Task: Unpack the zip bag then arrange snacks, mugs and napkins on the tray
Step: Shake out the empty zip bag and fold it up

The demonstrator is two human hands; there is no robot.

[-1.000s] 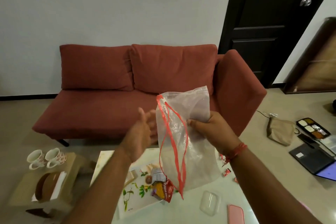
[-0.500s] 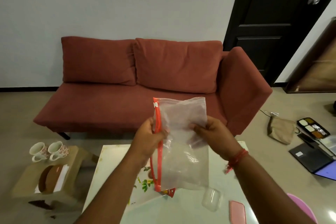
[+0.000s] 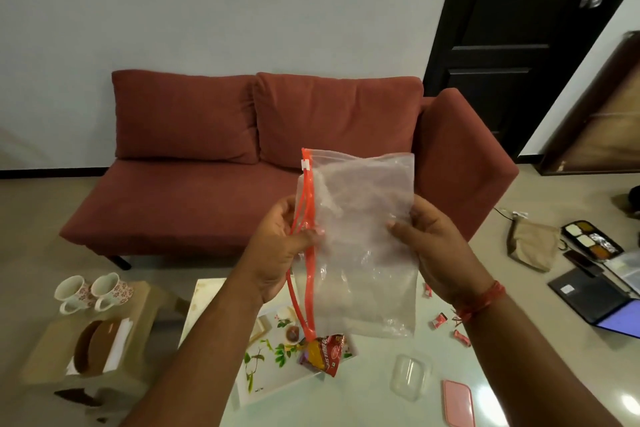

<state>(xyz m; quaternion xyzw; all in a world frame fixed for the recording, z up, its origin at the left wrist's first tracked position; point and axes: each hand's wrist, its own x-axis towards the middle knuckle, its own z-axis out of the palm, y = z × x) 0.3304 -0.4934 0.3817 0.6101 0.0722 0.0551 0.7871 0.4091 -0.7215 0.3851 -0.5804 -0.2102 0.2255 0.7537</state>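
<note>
I hold a clear zip bag (image 3: 363, 253) with a red zip strip upright above the table; it looks empty and its mouth gapes at the left. My left hand (image 3: 277, 253) pinches the red strip edge. My right hand (image 3: 429, 246) grips the bag's right side. Below it, a white tray (image 3: 270, 364) with a leaf print lies on the glass table, with a red and yellow snack packet (image 3: 323, 354) on it. Two floral mugs (image 3: 93, 291) and a brown napkin holder (image 3: 100, 347) with white napkins stand on a low stool at the left.
Small red candies (image 3: 446, 322) lie scattered on the table's right side. A clear plastic box (image 3: 410, 374) and its pink lid (image 3: 459, 402) sit near the front. A red sofa (image 3: 242, 163) stands behind; a laptop (image 3: 595, 302) and a beige pouch (image 3: 533, 246) lie on the floor.
My left hand has come in from beside the bag and taken hold of its red zip edge. The bag has turned flat toward me and its mouth has narrowed.
</note>
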